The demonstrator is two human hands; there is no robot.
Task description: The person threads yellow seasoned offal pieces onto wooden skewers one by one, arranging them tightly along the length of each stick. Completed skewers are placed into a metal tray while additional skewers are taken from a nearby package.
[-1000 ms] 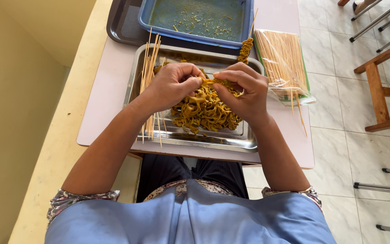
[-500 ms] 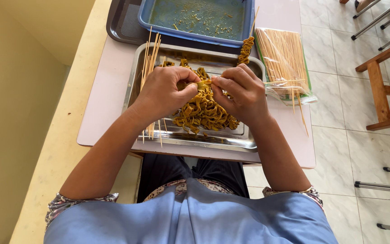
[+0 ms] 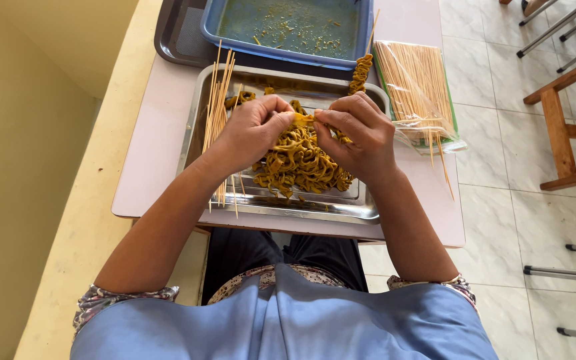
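Both hands meet over a steel tray holding a heap of yellow-brown marinated strips. My left hand and my right hand pinch the same yellow strip between their fingertips, just above the heap. Whether a skewer runs through that strip is hidden by the fingers. Loose bamboo skewers lie along the tray's left rim, beside my left wrist. A skewer threaded with strips leans on the tray's far right corner.
A clear bag of bamboo skewers lies right of the tray. Behind it stand a blue plastic tub with crumbs and a dark tray. A wooden chair stands on the tiled floor at right; a yellow wall runs left.
Both hands have shifted slightly within the tray and now hold one strip stretched between their fingertips above the heap. The skewers and containers have not moved.
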